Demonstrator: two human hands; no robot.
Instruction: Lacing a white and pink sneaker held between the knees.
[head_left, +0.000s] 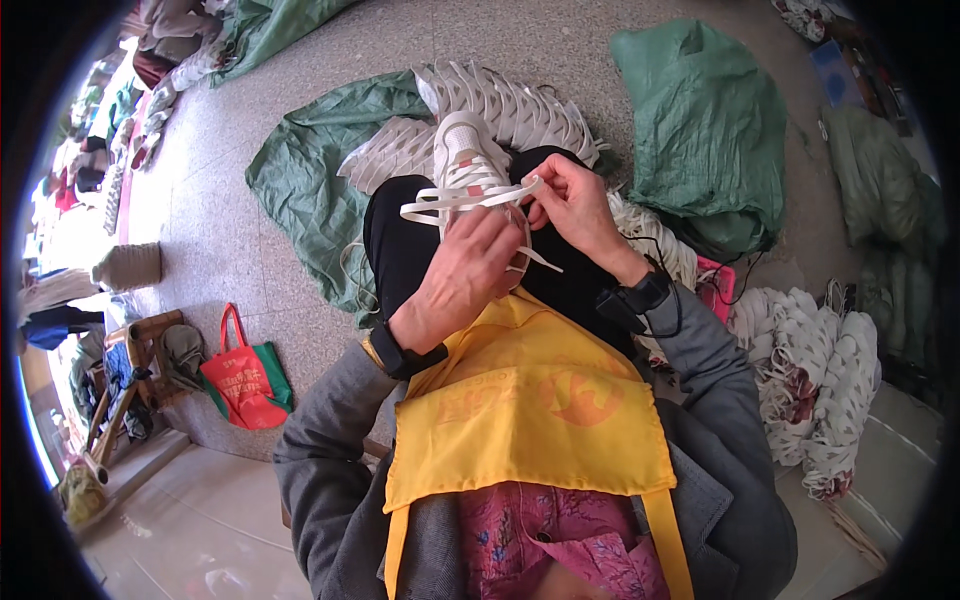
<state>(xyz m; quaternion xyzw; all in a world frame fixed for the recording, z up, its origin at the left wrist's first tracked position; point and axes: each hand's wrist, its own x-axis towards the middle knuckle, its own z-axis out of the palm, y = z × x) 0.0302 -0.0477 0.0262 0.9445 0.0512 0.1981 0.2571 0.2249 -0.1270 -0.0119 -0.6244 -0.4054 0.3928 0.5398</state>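
Note:
A white sneaker (463, 137) with pink patches rests between my knees, its toe pointing away from me. Its white shoelace (428, 207) runs across the front and stands out in a loop to the left. Over the shoe's opening lies my left hand (466, 258), fingers curled and closed against the shoe; their tips are partly hidden. At the shoe's right side, my right hand (582, 212) pinches the lace between thumb and forefinger. One loose lace end hangs past my left fingers. A yellow apron (520, 430) covers my lap.
Beyond my knees, nested white shoe pieces (505, 108) lie on a green sheet (300, 165). A full green sack (705, 135) stands at far right. Bundles of white pieces (810, 370) lie to my right. On the left are a red-and-green bag (245, 380) and a wooden stool (135, 350).

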